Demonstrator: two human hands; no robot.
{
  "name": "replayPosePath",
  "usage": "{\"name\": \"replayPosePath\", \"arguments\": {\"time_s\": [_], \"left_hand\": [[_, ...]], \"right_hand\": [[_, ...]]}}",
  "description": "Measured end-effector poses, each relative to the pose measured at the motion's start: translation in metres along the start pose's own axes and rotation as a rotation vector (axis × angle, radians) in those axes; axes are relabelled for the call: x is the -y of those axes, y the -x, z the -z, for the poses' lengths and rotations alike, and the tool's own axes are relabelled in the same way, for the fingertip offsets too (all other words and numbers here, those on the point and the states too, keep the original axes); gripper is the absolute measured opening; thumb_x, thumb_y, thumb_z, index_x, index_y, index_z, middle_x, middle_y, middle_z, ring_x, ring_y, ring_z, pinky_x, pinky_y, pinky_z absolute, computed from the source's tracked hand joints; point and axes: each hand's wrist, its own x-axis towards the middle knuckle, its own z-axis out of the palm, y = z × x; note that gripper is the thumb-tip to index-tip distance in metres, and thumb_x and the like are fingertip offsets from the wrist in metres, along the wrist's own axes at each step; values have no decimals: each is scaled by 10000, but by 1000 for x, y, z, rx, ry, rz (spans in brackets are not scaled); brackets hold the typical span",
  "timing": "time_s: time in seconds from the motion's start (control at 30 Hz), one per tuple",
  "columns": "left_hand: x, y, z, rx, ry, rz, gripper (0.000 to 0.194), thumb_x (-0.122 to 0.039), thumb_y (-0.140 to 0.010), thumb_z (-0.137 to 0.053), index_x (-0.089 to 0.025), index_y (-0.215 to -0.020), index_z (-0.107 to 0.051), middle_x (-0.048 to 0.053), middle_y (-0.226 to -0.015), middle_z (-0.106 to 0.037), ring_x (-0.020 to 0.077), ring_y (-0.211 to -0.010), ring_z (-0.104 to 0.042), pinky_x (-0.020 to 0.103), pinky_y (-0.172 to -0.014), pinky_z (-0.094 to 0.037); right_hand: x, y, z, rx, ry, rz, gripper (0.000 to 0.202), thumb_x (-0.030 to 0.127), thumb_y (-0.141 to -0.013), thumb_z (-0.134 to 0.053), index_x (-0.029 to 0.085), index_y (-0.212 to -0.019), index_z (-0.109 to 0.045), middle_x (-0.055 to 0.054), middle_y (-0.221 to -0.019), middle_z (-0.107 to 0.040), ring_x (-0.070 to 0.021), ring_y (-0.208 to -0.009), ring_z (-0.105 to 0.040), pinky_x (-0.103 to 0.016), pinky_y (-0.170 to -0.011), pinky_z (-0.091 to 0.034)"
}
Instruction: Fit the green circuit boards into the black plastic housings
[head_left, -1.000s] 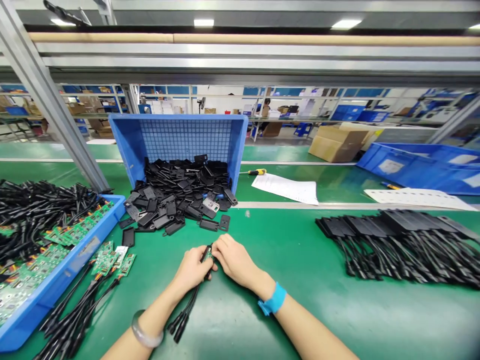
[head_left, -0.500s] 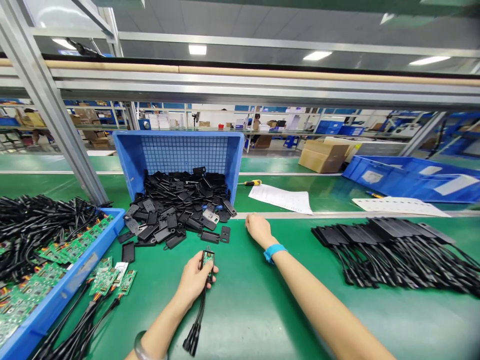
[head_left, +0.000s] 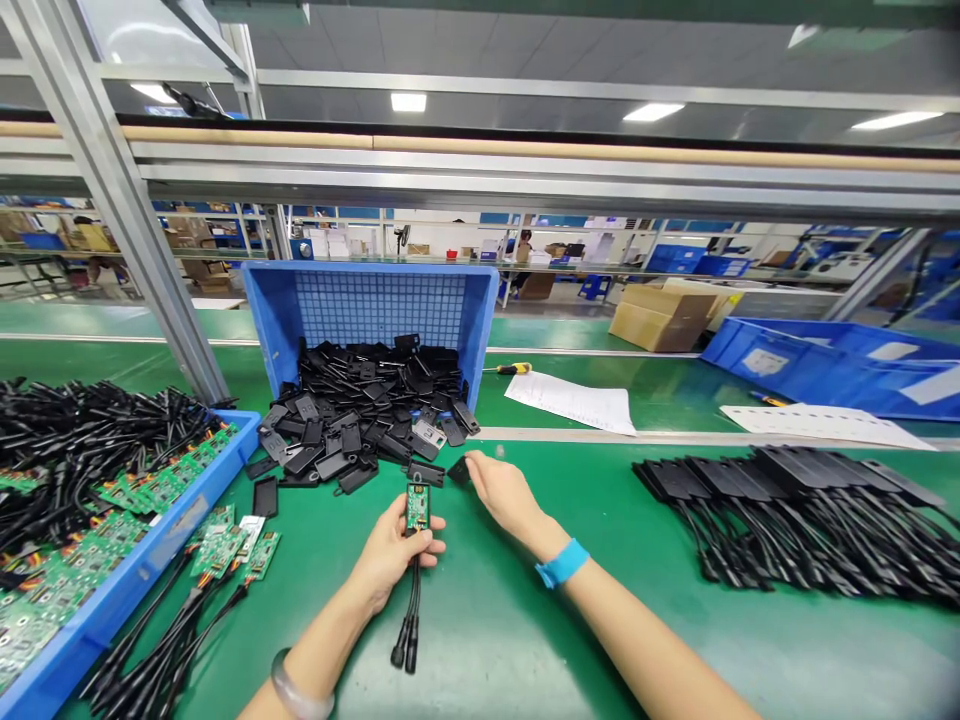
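My left hand (head_left: 391, 555) is closed round a black plastic case half with a green circuit board (head_left: 418, 508) lying in it. Two black cables (head_left: 411, 625) hang down from the board's lower end, their connectors over the green bench. To the right, my right hand (head_left: 504, 490) pinches a small black plastic cover (head_left: 460, 469) at its edge, near the loose case parts. A pile of black case parts (head_left: 367, 385) fills the tipped blue crate (head_left: 481, 345) and spills out in front of it.
At left, a blue bin (head_left: 176, 520) holds circuit boards with black cables; several more boards (head_left: 225, 550) lie beside it. Rows of closed black cases with cables (head_left: 780, 490) lie at right. Behind are a screwdriver (head_left: 516, 369), paper sheets (head_left: 577, 398) and a cardboard box (head_left: 660, 315).
My right hand has moved slightly down to the case parts and now holds a black cover. My left hand has turned the case with the board more toward the camera.
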Motion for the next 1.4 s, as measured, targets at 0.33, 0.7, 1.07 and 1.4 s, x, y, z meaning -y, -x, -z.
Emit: {"name": "replayPosePath", "arguments": {"time_s": [0.33,0.7,1.07,1.4], "left_hand": [[1,1,-4,163,-72,17,566,-188,-531,-798,-150,-1039,-550,56,-873,-654,152,-682,-646,228,-569,-484],[6,1,-5,237,-73,38,684,-257,-532,-847,-154,-1125,-521,75,-907,-663,141,-699,-648,242,-625,-503],[11,0,-5,199,-226,-47,608,-373,-672,-733,-144,-1182,-497,73,-891,-625,149,-688,-653,260,-617,-536],[22,-1,-7,219,-62,-151,1074,-218,-645,-743,-217,-1468,-53,131,-1134,-593,156,-865,-636,276,-788,-503]], "right_hand": [[37,31,-12,19,-957,-219,216,400,-795,-566,193,-856,-574,33,-631,-546,-100,-477,-481,-205,-408,-379],[39,34,-20,-139,-859,-190,168,355,-780,-611,197,-743,-569,11,-678,-550,-123,-566,-518,-246,-522,-458],[40,35,-28,191,-1246,-407,424,592,-759,-568,178,-680,-513,59,-536,-452,-72,-444,-403,-197,-431,-328],[52,44,-37,-66,-472,-41,577,318,-834,-535,145,-1361,-376,-137,-1121,-531,-238,-962,-562,-382,-851,-492]]}}
